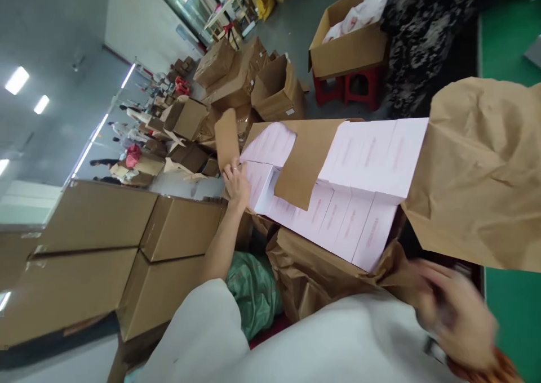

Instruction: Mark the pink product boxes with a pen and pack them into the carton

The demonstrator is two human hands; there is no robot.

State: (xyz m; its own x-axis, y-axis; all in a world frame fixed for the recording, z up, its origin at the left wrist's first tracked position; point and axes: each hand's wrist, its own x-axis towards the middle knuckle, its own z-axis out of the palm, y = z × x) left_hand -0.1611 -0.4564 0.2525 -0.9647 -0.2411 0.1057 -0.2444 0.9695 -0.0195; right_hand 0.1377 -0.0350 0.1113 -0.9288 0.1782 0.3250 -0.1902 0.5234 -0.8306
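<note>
A carton packed with white boxes [359, 152] bearing faint pink print lies in front of me, with brown paper [321, 265] bunched along its near side. My left hand [236, 185] is at the carton's left end, its fingers closed on the lower edge of a raised cardboard flap [227, 138]. A loose cardboard strip [310, 163] lies across the white boxes. At the near right corner, my right hand [459, 315] is smeared by motion; its fingers appear closed on the pulled-out edge of the brown paper.
A large crumpled brown paper sheet [486, 174] spreads over the right side, above a green surface [507, 315]. Stacked closed cartons [93, 214] stand at left. Beyond are an open carton [350, 50] on red stools [362, 87] and more boxes. A green sack [253, 293] sits below.
</note>
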